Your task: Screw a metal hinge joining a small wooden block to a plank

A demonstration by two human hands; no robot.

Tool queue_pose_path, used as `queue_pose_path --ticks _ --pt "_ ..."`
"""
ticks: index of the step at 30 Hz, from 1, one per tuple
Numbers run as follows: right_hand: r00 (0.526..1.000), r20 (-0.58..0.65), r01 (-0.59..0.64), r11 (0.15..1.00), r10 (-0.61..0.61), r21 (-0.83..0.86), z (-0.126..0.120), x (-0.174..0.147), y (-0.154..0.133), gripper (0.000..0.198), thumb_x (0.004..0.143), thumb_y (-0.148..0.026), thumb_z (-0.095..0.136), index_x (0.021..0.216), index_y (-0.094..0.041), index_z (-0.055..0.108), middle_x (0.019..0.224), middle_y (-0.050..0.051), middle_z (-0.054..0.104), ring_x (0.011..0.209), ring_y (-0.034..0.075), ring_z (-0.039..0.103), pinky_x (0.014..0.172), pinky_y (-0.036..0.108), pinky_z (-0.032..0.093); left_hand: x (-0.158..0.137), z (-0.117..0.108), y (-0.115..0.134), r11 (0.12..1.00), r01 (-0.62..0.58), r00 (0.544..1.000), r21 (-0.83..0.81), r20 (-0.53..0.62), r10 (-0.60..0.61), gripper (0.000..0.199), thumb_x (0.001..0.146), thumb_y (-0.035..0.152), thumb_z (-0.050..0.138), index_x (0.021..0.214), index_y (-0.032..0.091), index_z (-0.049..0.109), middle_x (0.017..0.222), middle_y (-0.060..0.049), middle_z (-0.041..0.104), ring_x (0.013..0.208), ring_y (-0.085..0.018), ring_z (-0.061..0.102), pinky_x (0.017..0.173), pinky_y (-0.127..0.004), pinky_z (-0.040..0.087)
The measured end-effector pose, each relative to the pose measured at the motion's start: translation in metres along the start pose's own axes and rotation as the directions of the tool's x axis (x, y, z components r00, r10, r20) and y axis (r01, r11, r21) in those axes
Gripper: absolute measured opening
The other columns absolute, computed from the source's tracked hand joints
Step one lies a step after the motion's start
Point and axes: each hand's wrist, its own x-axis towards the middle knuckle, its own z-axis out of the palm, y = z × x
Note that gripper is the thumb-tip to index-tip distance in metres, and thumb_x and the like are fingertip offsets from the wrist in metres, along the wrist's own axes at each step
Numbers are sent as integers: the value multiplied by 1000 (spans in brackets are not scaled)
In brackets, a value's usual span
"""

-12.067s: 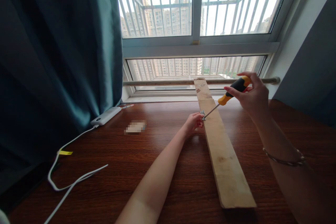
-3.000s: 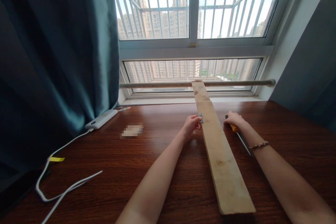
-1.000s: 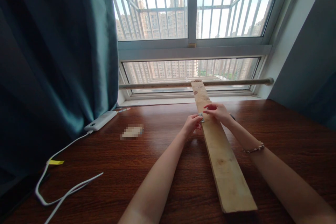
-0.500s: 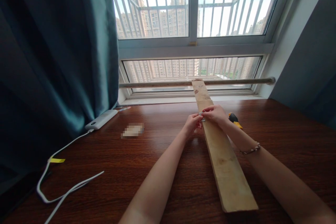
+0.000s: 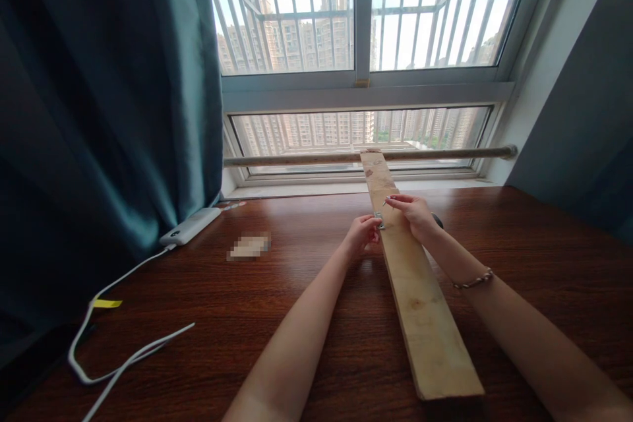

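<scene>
A long wooden board (image 5: 420,290) lies lengthwise on the brown table, its far end near the window rail. At the board's left edge, my left hand (image 5: 363,232) is closed on a small metal bracket (image 5: 379,220) and presses it against the wood. My right hand (image 5: 413,214) is just above the board, thumb and finger pinching a small, thin screw (image 5: 385,202) to the right of and beyond the bracket. Behind my right wrist shows the dark end of a tool handle (image 5: 437,219); the rest of it is hidden.
On the left, a white power strip (image 5: 190,225) lies by the blue curtain (image 5: 148,79), its white cable (image 5: 79,356) looping over the table (image 5: 297,277). A blurred pale piece (image 5: 250,245) lies left of my hands. A metal rail (image 5: 297,159) crosses the window.
My right hand has lifted off the bracket and moved slightly right, so the bracket and the pinched screw now show. It covers more of the tool handle. My left hand stays in place.
</scene>
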Motion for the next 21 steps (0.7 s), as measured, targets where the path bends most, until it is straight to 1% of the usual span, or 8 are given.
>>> queue_pose_path --ticks 4,6,8,11,13,17,19,21 --pt "999 -23 31 999 -30 36 1 -1 2 35 45 -34 80 71 -15 69 66 2 67 59 14 59 61 27 45 -6 -8 3 994 32 999 -109 38 -28 28 63 33 69 76 12 56 60 0 57 47 -7 52 46 -18 40" --pt "999 -28 44 998 -43 39 1 -1 3 35 45 -35 80 72 -15 69 67 2 68 60 14 60 62 27 45 -9 -12 5 984 41 999 -171 35 -36 29 61 29 72 78 12 57 65 -2 60 52 -7 56 52 -18 44" --pt "998 -33 55 998 -54 38 1 0 4 35 45 -36 79 72 -15 69 68 3 68 62 14 60 63 27 45 -11 -14 6 982 39 999 -183 11 -37 30 60 28 73 80 12 57 70 -2 62 55 -7 57 56 -19 46" --pt "997 -41 68 997 -67 33 0 2 5 35 45 -36 79 71 -15 69 69 3 68 63 15 60 64 27 45 -9 -15 7 998 -5 995 -64 -96 -1 32 60 34 72 77 13 57 68 -4 62 54 -8 57 56 -21 46" --pt "997 -42 72 997 -70 29 0 2 6 35 45 -36 79 71 -15 69 69 3 68 63 15 60 63 27 45 -6 -14 8 998 -46 980 38 -192 52 33 59 37 72 75 13 56 66 -4 62 52 -8 57 54 -21 45" --pt "996 -43 75 997 -73 32 -1 2 7 33 45 -34 80 70 -15 68 67 2 66 62 13 58 63 26 43 -3 -16 18 976 -116 927 182 -333 172 35 54 36 75 73 14 55 64 -2 62 50 -8 57 50 -19 42" --pt "996 -40 80 996 -79 29 -1 2 8 32 46 -33 80 70 -15 68 67 1 65 63 12 57 64 25 42 -5 -23 30 954 -131 890 269 -392 233 37 51 37 76 70 15 53 62 -1 62 47 -8 55 48 -19 41" --pt "995 -42 92 996 -91 12 -1 2 9 31 48 -32 80 70 -15 69 67 1 65 64 12 56 64 25 42 -12 -36 45 925 -124 849 359 -444 286 38 49 36 77 68 15 52 59 0 61 43 -7 53 46 -20 40"
